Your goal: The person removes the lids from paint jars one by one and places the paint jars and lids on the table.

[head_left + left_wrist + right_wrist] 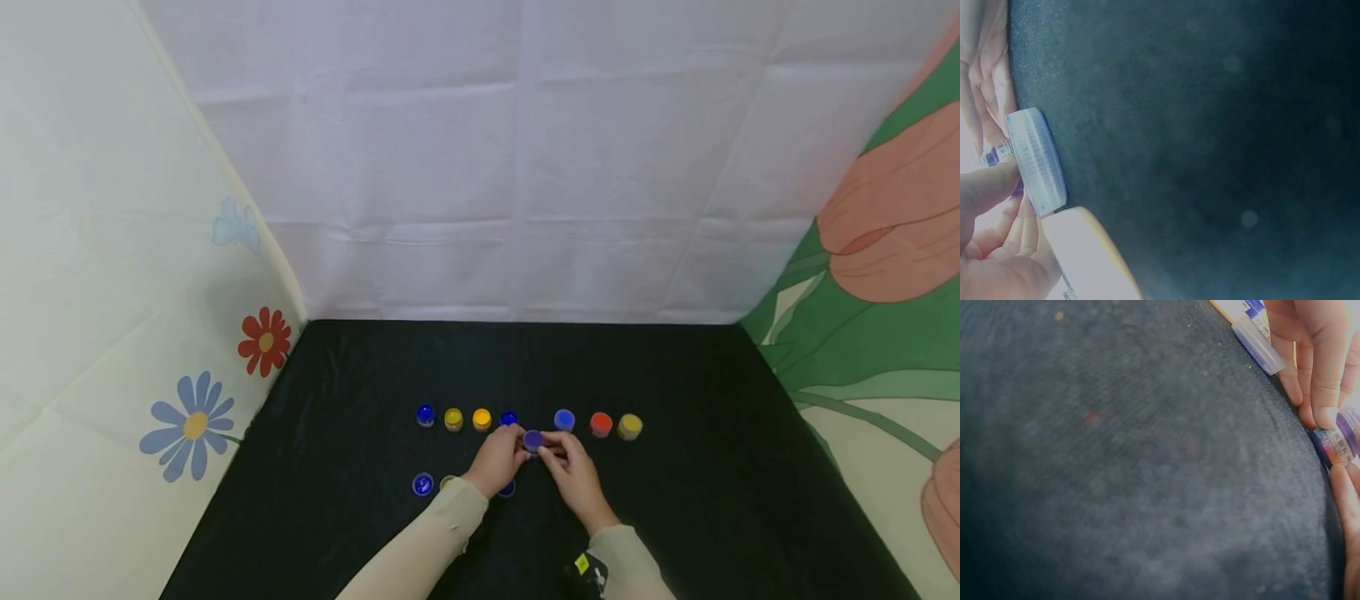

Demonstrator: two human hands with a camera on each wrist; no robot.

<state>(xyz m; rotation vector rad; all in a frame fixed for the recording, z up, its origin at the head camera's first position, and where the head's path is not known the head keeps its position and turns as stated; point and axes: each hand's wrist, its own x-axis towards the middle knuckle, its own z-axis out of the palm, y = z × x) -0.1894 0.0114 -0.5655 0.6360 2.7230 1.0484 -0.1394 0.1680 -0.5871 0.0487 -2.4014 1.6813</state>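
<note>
A small purple-topped paint jar [533, 441] is held between both hands in the middle of the table. My left hand [495, 461] grips its left side, and my right hand [577, 479] pinches it from the right with thumb and fingers. A printed label on the jar [1337, 444] shows between the fingers in the right wrist view. Just behind the hands stand a dark blue jar [508, 417] and a light blue jar [564, 419]. Beside the left hand, the left wrist view shows a translucent ribbed cap [1038, 159] close up.
In the same row stand a blue jar [425, 415], a yellow jar [453, 418], an orange jar [482, 418], a red jar [600, 424] and another yellow jar [630, 427]. Nearer lie a round blue piece [423, 484] and others partly hidden by the left arm. Black cloth [712, 467] covers the table.
</note>
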